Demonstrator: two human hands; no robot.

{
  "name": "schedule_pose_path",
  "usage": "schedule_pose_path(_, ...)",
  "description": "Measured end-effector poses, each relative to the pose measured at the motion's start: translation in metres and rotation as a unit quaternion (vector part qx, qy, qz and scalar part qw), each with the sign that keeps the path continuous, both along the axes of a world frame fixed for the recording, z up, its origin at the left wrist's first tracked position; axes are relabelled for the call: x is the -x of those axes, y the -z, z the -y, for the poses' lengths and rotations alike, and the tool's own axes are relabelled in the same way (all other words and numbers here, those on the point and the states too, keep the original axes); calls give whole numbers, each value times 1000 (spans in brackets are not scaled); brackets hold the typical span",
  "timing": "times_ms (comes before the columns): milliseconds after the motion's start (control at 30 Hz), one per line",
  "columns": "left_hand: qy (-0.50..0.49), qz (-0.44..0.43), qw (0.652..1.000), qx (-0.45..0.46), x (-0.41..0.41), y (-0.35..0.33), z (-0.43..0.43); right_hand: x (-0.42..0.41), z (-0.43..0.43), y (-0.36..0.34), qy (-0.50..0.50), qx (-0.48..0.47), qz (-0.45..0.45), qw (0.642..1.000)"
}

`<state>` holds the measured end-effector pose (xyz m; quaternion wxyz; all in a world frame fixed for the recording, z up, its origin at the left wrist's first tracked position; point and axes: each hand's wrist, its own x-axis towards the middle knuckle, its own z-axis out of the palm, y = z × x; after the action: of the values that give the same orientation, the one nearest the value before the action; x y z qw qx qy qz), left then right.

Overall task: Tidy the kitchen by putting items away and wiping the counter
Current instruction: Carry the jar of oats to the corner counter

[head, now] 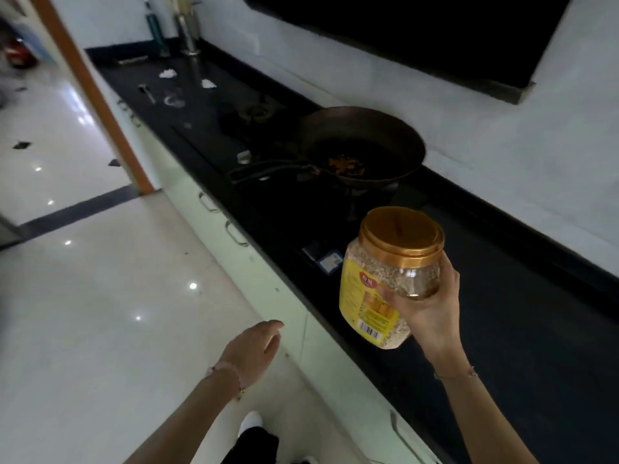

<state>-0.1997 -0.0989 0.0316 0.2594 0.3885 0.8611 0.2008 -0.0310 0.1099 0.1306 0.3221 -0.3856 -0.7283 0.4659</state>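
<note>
My right hand point(432, 313) grips a clear plastic jar point(385, 283) with a gold lid and a yellow label, filled with pale grains. The jar hangs tilted above the black counter point(536, 329), near its front edge. Lower down, my left hand point(258, 346) is held out empty, fingers loosely apart, in front of the pale green cabinet fronts point(268, 283). White crumpled scraps point(167, 74) lie at the counter's far end.
A dark wok point(361, 145) with orange food bits sits on the gas hob, handle pointing left. A small dark packet point(321, 257) lies by the hob. A spoon point(147, 92) and tall bottles point(187, 28) stand far left. A dark shelf hangs overhead on the wall.
</note>
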Motion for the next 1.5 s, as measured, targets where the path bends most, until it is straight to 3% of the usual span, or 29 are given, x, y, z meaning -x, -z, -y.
schedule_pose_path(133,-183,147,971,54,16,41,83,64,46,3,-89,6,6,996)
schedule_pose_path(300,-402,299,862,84,15,114,222,147,110,22,-167,23,20,986)
schedule_pose_path(500,-562,321,758,75,26,119,335,245,182,48,-243,63,23,968)
schedule_pose_path(767,-620,350,698,73,109,120,384,372,242,48,-294,68,13,953)
schedule_pose_path(867,-608,351,712,32,181,110,366,425,246,47,-319,66,5,946)
schedule_pose_path(1067,-551,309,774,-54,363,92,327,543,245,53,-309,62,-4,949)
schedule_pose_path(1200,-534,295,791,-54,473,81,318,631,234,56,-302,64,17,951)
schedule_pose_path(1333,-550,302,777,-56,555,88,321,713,230,52,-282,41,25,958)
schedule_pose_path(1500,-598,359,716,-22,599,116,349,800,226,51,-261,40,48,963)
